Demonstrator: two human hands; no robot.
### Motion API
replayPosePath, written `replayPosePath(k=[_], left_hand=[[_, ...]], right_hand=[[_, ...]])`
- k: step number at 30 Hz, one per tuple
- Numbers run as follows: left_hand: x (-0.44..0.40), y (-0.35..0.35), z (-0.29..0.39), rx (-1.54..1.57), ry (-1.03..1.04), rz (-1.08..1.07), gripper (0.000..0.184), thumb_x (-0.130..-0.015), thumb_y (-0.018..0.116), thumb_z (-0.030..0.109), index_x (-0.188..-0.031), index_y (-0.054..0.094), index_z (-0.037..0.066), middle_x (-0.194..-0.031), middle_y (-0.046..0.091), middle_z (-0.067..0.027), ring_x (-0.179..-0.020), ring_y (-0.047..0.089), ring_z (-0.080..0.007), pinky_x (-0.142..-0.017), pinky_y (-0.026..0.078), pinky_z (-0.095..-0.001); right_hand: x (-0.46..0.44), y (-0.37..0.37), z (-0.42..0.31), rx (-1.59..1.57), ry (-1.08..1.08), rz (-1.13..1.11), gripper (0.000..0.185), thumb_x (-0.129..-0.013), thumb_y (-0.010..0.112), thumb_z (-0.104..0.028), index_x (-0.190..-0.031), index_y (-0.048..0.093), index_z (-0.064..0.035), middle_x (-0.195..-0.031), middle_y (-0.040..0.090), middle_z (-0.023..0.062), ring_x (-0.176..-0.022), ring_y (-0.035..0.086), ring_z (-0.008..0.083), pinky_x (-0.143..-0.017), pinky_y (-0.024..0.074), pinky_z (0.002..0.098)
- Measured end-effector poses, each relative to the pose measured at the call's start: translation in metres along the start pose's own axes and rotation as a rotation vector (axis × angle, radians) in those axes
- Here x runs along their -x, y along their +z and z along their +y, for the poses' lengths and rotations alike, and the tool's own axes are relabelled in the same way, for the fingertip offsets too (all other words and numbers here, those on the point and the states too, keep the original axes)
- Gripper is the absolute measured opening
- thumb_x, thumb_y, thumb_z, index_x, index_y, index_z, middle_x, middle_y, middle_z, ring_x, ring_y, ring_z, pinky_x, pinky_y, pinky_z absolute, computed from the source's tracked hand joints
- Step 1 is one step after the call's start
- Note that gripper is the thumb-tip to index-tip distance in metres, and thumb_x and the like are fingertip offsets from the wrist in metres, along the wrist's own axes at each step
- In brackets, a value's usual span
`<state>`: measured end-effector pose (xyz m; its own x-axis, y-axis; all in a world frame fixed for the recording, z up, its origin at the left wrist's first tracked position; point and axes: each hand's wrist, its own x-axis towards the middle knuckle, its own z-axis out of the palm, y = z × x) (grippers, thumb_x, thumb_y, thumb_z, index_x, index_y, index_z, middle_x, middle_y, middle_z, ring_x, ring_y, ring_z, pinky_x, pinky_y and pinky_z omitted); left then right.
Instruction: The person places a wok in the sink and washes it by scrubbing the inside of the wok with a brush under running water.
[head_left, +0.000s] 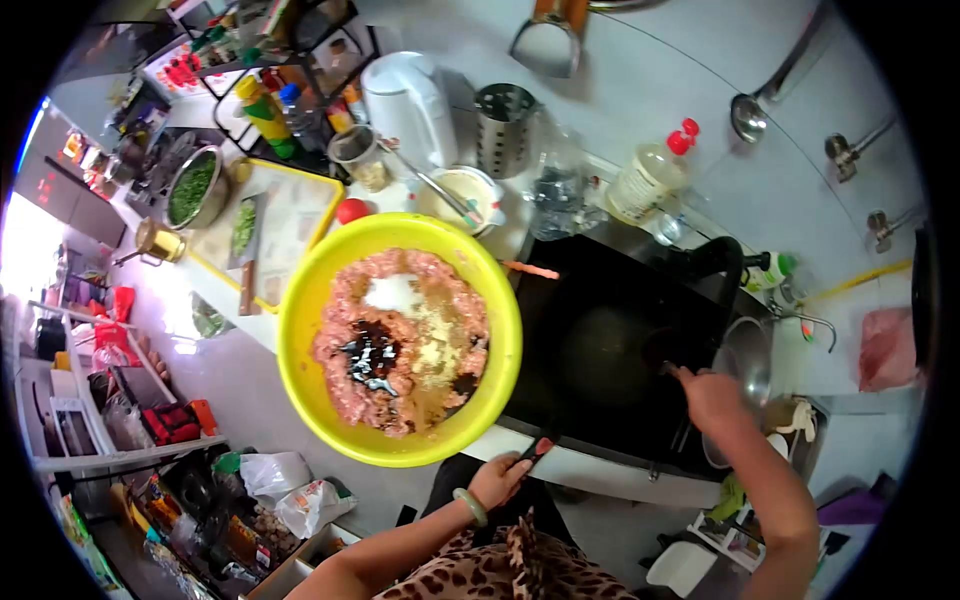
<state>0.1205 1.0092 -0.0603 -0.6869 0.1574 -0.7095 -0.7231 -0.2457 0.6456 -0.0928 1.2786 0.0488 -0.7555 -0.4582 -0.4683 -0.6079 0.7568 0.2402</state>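
My left hand (498, 482) is wrapped round a black handle with a red end (541, 449), at the front edge of the counter. What the handle belongs to is hard to make out against the dark surface. My right hand (712, 402) reaches over the black sink-like area (560, 390), fingers closed and slightly blurred; a dark thing may be in them. Beneath lies a dim round shape (610, 350), perhaps a pan. To the left a big yellow basin (300, 370) holds minced meat (400, 400) topped with white powder, dark sauce and pale yellowish granules.
Behind the basin stand a white kettle (408, 105), a perforated steel holder (504, 130) and a red-capped bottle (650, 175). A black faucet (715, 260) rises at right beside a steel bowl (748, 365). Left are a knife (248, 275) on a yellow-rimmed board (290, 230) and chopped greens (190, 188).
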Motion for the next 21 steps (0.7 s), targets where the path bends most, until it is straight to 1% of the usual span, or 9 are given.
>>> replayPosePath(k=[2,4,5,8,9,12,15,18,21], left_hand=[[-0.003,-0.003,-0.005,0.001,0.005,-0.035,0.029,-0.09,0.048,0.027,-0.074,0.047,0.004,-0.047,0.039,-0.0001,-0.035,0.036,-0.0087,-0.035,0.028,-0.0237],[-0.001,-0.003,0.0,-0.017,-0.013,-0.045,0.029,-0.09,0.048,0.027,-0.074,0.046,0.004,-0.048,0.039,-0.0002,-0.035,0.036,-0.009,-0.035,0.029,-0.0238],[-0.001,-0.002,-0.001,-0.019,-0.003,-0.033,0.029,-0.091,0.048,0.027,-0.074,0.047,0.004,-0.048,0.039,0.0,-0.035,0.037,-0.0092,-0.035,0.029,-0.024],[0.001,-0.001,0.003,-0.029,-0.003,-0.024,0.03,-0.091,0.048,0.028,-0.074,0.047,0.004,-0.048,0.039,0.0002,-0.036,0.037,-0.0094,-0.035,0.029,-0.0245],[0.002,0.0,0.006,-0.043,-0.043,-0.034,0.026,-0.091,0.046,0.027,-0.083,0.048,0.003,-0.05,0.04,0.0001,-0.037,0.034,-0.0085,-0.036,0.027,-0.0229],[0.003,-0.002,0.007,-0.097,-0.035,-0.031,0.027,-0.091,0.046,0.027,-0.084,0.048,0.002,-0.051,0.041,-0.0005,-0.037,0.034,-0.0089,-0.036,0.028,-0.0229],[0.0,-0.004,-0.002,-0.068,-0.024,-0.014,0.029,-0.09,0.048,0.03,-0.083,0.05,0.003,-0.049,0.041,0.0005,-0.035,0.035,-0.0078,-0.034,0.028,-0.0232],[0.001,-0.003,0.003,-0.059,-0.043,-0.033,0.029,-0.091,0.047,0.029,-0.083,0.049,0.002,-0.051,0.042,-0.0006,-0.037,0.036,-0.0092,-0.036,0.03,-0.0233],[0.0,-0.003,0.002,-0.08,-0.034,-0.036,0.029,-0.091,0.047,0.03,-0.083,0.049,0.002,-0.051,0.043,-0.0007,-0.037,0.036,-0.0093,-0.036,0.03,-0.0237]], right_hand=[[0.005,0.017,-0.007,-0.085,-0.026,-0.283,0.046,-0.076,0.048,-0.003,-0.122,0.046,-0.005,-0.08,0.06,0.0139,-0.072,0.06,0.0282,-0.057,0.0485,0.0384],[0.018,0.027,-0.037,-0.247,-0.024,-0.321,0.057,-0.076,0.051,-0.006,-0.13,0.04,-0.0208,-0.088,0.061,0.0169,-0.076,0.061,0.0293,-0.063,0.0499,0.0402],[0.02,0.015,-0.057,-0.288,-0.021,-0.376,0.06,-0.076,0.052,-0.008,-0.131,0.037,-0.0241,-0.086,0.061,0.0174,-0.075,0.061,0.0306,-0.062,0.0497,0.0402],[-0.001,0.03,-0.094,-0.636,-0.063,-0.093,0.048,-0.078,0.054,-0.013,-0.125,0.044,-0.015,-0.079,0.061,0.0179,-0.068,0.06,0.0336,-0.061,0.048,0.0424],[-0.016,0.038,-0.102,-0.659,-0.052,0.065,0.045,-0.078,0.054,-0.013,-0.123,0.046,-0.0121,-0.076,0.06,0.0181,-0.07,0.06,0.0341,-0.061,0.0485,0.0416],[-0.061,0.036,-0.099,-0.438,0.187,0.049,0.046,-0.078,0.05,-0.007,-0.123,0.046,-0.0109,-0.088,0.06,0.0177,-0.075,0.062,0.0321,-0.066,0.0504,0.0397],[-0.054,0.056,-0.069,-0.454,0.29,0.15,0.049,-0.075,0.05,-0.003,-0.122,0.048,-0.0135,-0.084,0.06,0.0177,-0.075,0.061,0.0333,-0.066,0.0491,0.0413],[-0.016,0.047,-0.065,-0.374,0.259,-0.152,0.051,-0.078,0.049,-0.007,-0.128,0.043,-0.0182,-0.088,0.061,0.0178,-0.078,0.061,0.0312,-0.069,0.0493,0.0398],[-0.007,0.048,-0.094,-0.481,0.145,-0.294,0.051,-0.082,0.047,-0.012,-0.131,0.039,-0.0228,-0.092,0.061,0.015,-0.085,0.06,0.0301,-0.075,0.0484,0.0401]])
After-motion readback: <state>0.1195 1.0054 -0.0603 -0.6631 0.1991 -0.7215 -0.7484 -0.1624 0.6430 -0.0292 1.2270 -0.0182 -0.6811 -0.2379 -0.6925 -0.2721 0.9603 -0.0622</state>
